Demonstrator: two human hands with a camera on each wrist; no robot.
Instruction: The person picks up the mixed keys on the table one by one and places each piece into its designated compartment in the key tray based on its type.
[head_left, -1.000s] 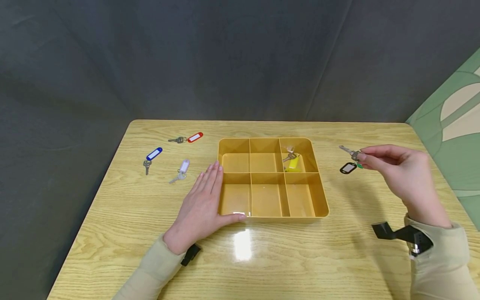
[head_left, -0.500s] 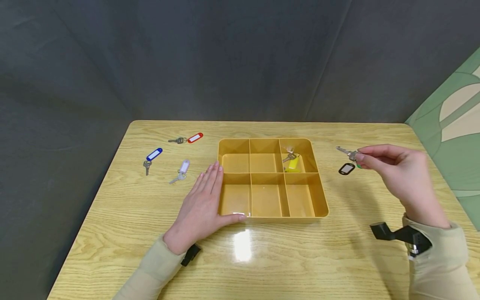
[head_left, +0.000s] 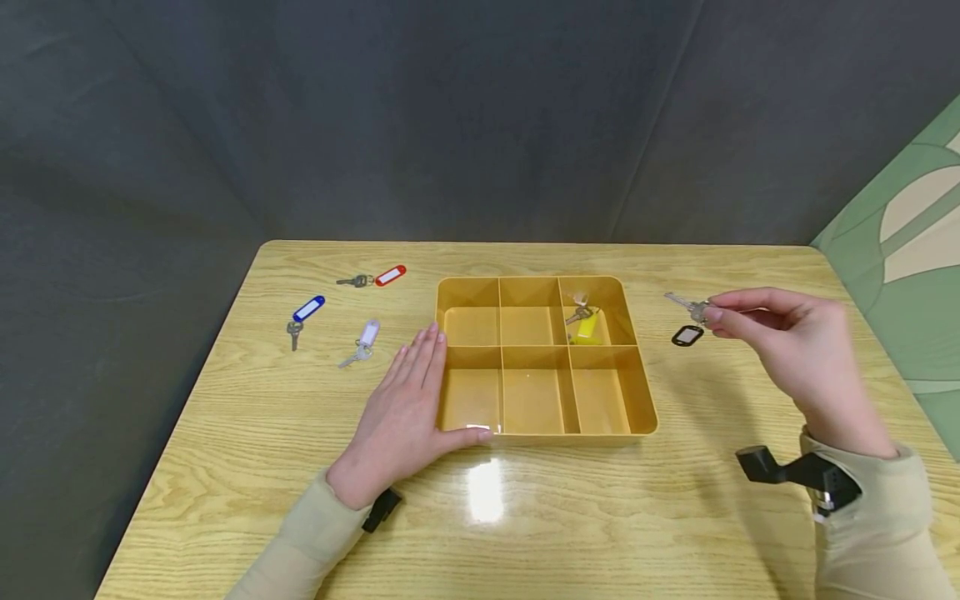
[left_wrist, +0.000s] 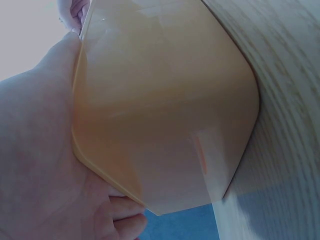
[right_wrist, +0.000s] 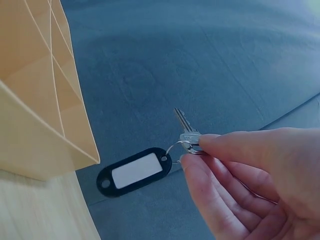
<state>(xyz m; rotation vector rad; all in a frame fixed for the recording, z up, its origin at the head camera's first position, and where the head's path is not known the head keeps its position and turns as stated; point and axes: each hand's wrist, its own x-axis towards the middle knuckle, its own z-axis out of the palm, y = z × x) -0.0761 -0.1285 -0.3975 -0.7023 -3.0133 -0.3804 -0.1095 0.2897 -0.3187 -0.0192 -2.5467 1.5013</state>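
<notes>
In the head view my left hand (head_left: 405, 400) rests along the left side of the yellow divided box (head_left: 536, 436), fingers straight, thumb on its front rim. The left wrist view shows the palm against the box's rim. Right of the box, my right hand (head_left: 795, 342) is raised and pinches a silver key (head_left: 696, 312) between thumb and forefinger. From its ring hangs a black key tag (right_wrist: 135, 172) with a white label. A key with a yellow tag (head_left: 587, 327) lies in the box's back right compartment.
Left of the box, keys lie on the wooden table (head_left: 570, 517) with a red tag (head_left: 390, 276), a blue tag (head_left: 308, 308) and a pale lilac tag (head_left: 369, 333). A dark curtain (head_left: 450, 125) hangs behind the table.
My right hand has shifted slightly left, carrying the key and black tag. A green bit seen earlier by its fingers is now out of sight. The left hand and box have stayed put.
</notes>
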